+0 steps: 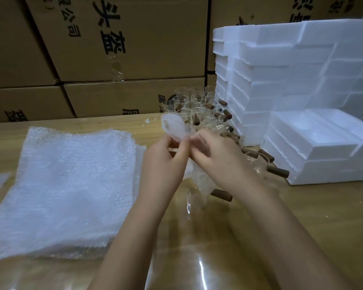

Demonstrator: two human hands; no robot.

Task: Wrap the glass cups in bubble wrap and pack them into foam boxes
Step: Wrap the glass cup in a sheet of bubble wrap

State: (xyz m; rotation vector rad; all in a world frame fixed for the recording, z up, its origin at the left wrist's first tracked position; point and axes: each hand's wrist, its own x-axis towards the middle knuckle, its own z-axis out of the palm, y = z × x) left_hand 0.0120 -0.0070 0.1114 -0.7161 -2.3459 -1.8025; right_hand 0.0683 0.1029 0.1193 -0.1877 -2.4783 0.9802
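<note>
Both left hand and right hand pinch bubble wrap round a glass cup pointing away lengthwise.

Brown cartons behind a wooden counter
Stacked cardboard cartons fill the background, printed with large black characters (several cut off at the frame's edge). The pale wood-grain counter in front of them shines glossy at its near side, and a small white scrap lies by its far edge.

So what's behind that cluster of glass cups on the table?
Stacked cardboard boxes with black print stand behind the glass cups. The foam boxes beside them hide whatever lies further right.
</note>
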